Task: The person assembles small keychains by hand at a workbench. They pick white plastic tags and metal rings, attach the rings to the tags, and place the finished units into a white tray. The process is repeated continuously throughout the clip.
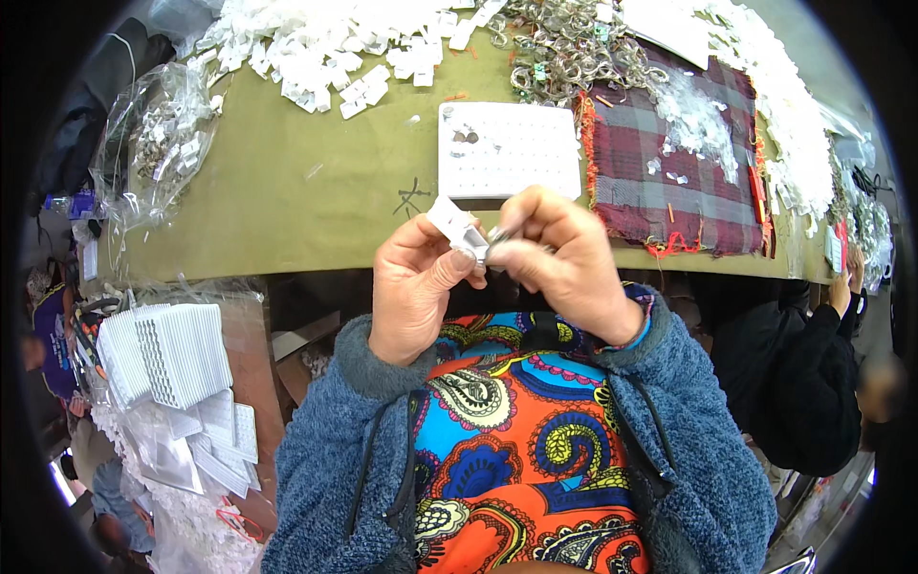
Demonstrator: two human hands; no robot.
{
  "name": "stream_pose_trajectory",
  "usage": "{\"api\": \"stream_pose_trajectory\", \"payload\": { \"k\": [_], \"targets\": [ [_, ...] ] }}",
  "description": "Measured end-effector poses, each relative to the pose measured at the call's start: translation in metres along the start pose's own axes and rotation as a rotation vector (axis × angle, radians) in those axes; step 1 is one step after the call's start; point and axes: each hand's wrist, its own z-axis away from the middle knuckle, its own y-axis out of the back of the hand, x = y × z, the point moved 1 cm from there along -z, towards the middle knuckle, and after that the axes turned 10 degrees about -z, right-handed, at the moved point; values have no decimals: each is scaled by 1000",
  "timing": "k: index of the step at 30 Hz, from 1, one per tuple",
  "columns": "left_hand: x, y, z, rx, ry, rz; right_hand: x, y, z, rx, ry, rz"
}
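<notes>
Gripping white plastic piece (pixel 448 219) at frame centre in curled left hand (pixel 411 279); pinching right hand (pixel 566 256) nearly closed beside it, seemingly on a small part (pixel 496 235) too blurred to identify. Apparently fitting or adjusting; probably calling for steady alignment next. Holding both wrists angled inward, below white tray (pixel 535 153) at upper centre.

Bright, fairly even light on worktop (pixel 296 182), seemingly from above. White parts pile (pixel 296 53) near top washed out, detail lost. Glare on clear plastic bag (pixel 158 124) at left. Deep shadow under worktop's near edge. Right hand (pixel 569 253) slightly blurred at fingertips. Fisheye bends straight edges; black vignette at sides; rim soft, stretched.
</notes>
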Motion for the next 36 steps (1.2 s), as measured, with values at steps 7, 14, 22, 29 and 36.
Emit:
{"api": "stream_pose_trajectory", "payload": {
  "k": [7, 14, 22, 29, 36],
  "targets": [
    [-3, 7, 2, 92, 37, -9, 2, -4, 1, 15, -63, 26],
    [-6, 8, -1, 74, 19, -118, 6, -1, -4, 88, 57, 30],
    [0, 11, -3, 98, 155, 42, 2, 1, -8, 72, 287, 397],
    [-2, 7, -6, 107, 122, 76, 5, -5, -5, 47, 584, 763],
    [-1, 6, -5, 147, 134, 30, 14, -7, -4, 31, 649, 795]
  ]
}}
